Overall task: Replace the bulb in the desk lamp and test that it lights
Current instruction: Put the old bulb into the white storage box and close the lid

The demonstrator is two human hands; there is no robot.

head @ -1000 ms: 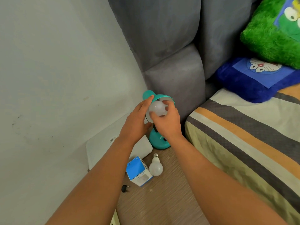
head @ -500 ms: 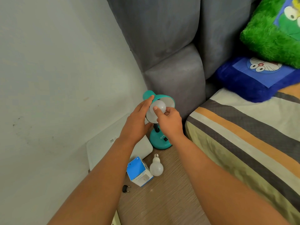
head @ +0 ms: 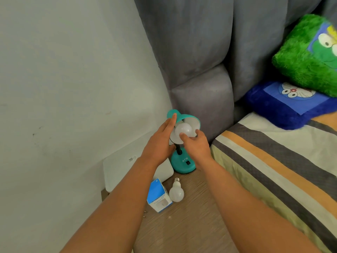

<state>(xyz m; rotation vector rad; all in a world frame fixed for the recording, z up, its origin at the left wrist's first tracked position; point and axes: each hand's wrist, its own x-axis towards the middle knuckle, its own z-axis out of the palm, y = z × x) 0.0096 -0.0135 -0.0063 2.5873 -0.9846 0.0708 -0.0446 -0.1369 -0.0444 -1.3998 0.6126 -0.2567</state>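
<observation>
A teal desk lamp [head: 182, 164] stands at the back of a wooden bedside table [head: 187, 223], its shade [head: 189, 119] tilted toward me. A white bulb [head: 183, 130] sits in the shade's white mouth. My right hand [head: 196, 144] grips that bulb with thumb and fingertips. My left hand [head: 160, 143] lies flat against the shade's left side and steadies it, fingers straight. A second white bulb [head: 176, 191] lies loose on the table, its screw cap pointing away from me, beside a blue and white bulb box [head: 159, 195].
A white flat device [head: 124, 167] leans by the wall on the left. A grey padded headboard [head: 202, 99] rises behind the lamp. The striped bed [head: 277, 172] runs along the table's right, with blue [head: 288, 105] and green [head: 306, 57] cushions. A plug's two pins [head: 144, 213] show beside my left arm.
My right hand has turned on the bulb, its fingers shifting from the bulb's top to its lower right side. The left hand stays on the shade. The view has dropped slightly.
</observation>
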